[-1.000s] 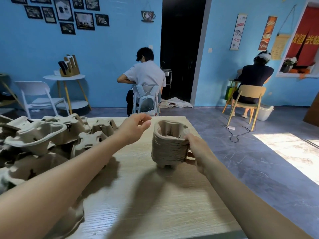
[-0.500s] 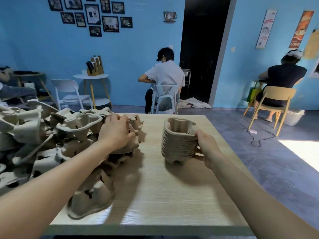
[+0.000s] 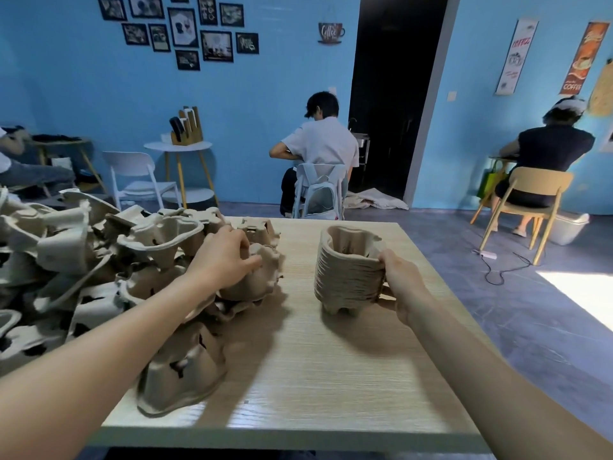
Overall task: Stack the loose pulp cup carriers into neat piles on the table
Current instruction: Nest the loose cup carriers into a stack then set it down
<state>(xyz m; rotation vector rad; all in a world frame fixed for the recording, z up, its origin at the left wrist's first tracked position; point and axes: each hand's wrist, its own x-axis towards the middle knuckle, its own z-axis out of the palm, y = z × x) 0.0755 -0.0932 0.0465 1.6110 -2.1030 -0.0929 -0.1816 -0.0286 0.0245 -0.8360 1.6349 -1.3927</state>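
Observation:
A tall nested stack of pulp cup carriers (image 3: 348,270) stands upright on the wooden table (image 3: 331,376), right of centre. My right hand (image 3: 399,280) grips its right side. A big jumbled heap of loose carriers (image 3: 83,260) covers the left part of the table. My left hand (image 3: 229,257) reaches into the heap's right edge, fingers closed on a loose carrier (image 3: 262,277) there. Another loose carrier (image 3: 185,370) lies upside down near the front edge, under my left forearm.
Bare tabletop lies between the heap and the stack and in front of the stack. Beyond the table, a person in a white shirt (image 3: 321,151) sits on a chair, another person (image 3: 547,161) sits at the right. A white chair (image 3: 139,180) and a round side table (image 3: 179,147) stand at the wall.
My left hand swung from above the table's middle leftward into the heap and closed on a loose carrier. The view turned left. My right hand stayed on the stack.

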